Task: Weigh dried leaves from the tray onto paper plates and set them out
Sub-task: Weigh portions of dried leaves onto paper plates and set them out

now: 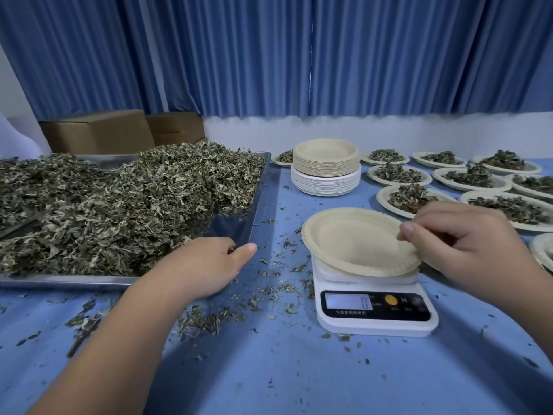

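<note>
Empty paper plate sits on the platform of a white kitchen scale, near the middle of the desk. The plate overhangs the platform on all sides. The scale's display is lit; the reading looks like a single 0.

Right hand: grip narrow, thumb on top of the plate's right rim and curled fingers below it, pinching the rim.

Left hand: at the near right corner of the metal tray, thumb pointing right, fingers curled down over the tray's edge. Cannot tell whether this grip holds any leaves.

Dried leaves are heaped high in the tray, left of the scale; the tray's near right corner shows bare metal. Loose leaf bits lie scattered over the blue desk between tray and scale.

Behind the scale stands a stack of unused plates, tan ones above white ones. To its right, and one to its left, filled plates are laid out in rows, each with a small heap of leaves.

Cardboard boxes stand behind the tray. A blue curtain hangs along the back wall.
</note>
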`<state>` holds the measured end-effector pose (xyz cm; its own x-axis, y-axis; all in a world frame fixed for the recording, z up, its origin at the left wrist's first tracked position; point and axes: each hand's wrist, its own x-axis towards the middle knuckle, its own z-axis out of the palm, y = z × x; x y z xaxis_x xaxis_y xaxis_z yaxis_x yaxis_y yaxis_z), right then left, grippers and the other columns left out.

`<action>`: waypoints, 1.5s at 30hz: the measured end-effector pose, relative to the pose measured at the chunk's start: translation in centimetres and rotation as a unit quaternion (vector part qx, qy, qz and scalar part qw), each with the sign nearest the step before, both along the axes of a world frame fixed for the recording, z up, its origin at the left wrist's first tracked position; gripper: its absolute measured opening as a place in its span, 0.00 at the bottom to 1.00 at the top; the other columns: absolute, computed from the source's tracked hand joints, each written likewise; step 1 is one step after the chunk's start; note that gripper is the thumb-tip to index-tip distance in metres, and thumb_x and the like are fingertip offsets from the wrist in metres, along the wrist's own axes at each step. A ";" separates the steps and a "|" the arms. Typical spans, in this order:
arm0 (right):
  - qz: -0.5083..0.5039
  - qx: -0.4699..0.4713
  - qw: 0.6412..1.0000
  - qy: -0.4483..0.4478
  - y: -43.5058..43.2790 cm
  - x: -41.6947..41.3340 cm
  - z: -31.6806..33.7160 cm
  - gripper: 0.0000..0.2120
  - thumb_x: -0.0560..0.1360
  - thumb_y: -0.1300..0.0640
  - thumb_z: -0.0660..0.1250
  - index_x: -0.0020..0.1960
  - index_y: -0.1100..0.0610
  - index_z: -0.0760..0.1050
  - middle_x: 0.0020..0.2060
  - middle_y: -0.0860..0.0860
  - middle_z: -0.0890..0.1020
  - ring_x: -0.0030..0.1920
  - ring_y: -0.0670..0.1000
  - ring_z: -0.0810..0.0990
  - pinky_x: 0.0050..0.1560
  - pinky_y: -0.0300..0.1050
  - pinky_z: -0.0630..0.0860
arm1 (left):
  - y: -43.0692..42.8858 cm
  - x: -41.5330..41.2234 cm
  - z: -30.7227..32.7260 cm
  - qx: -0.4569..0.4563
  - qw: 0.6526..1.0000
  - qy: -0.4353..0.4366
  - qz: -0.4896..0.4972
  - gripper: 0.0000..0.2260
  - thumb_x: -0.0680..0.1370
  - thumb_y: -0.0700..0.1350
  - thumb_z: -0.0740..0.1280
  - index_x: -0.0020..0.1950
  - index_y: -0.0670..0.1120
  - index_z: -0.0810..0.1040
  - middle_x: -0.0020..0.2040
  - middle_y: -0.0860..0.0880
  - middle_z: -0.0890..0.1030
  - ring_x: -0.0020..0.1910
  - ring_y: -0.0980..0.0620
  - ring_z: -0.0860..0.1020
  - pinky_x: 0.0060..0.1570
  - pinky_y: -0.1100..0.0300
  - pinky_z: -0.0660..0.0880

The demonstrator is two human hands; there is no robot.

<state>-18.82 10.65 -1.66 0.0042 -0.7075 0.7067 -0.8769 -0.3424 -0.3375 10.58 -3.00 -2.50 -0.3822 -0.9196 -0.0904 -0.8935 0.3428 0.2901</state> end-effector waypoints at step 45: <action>-0.021 -0.003 0.999 -0.025 -0.4 -0.9 -0.2 0.11 0.75 0.60 0.68 0.34 0.53 0.81 0.30 0.51 0.80 0.33 0.50 0.75 0.37 0.42 0.69 | -0.5 -0.4 -0.9 -0.154 0.974 0.097 0.133 0.20 0.78 0.61 0.62 0.37 0.46 0.74 0.30 0.48 0.76 0.30 0.48 0.76 0.27 0.60 0.65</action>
<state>-19.76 10.28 -1.90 -0.0615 -0.7016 0.7100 -0.8724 -0.3078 -0.3797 10.19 -3.54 -3.43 -0.1093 -0.9607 0.2553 -0.9014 0.2040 0.3818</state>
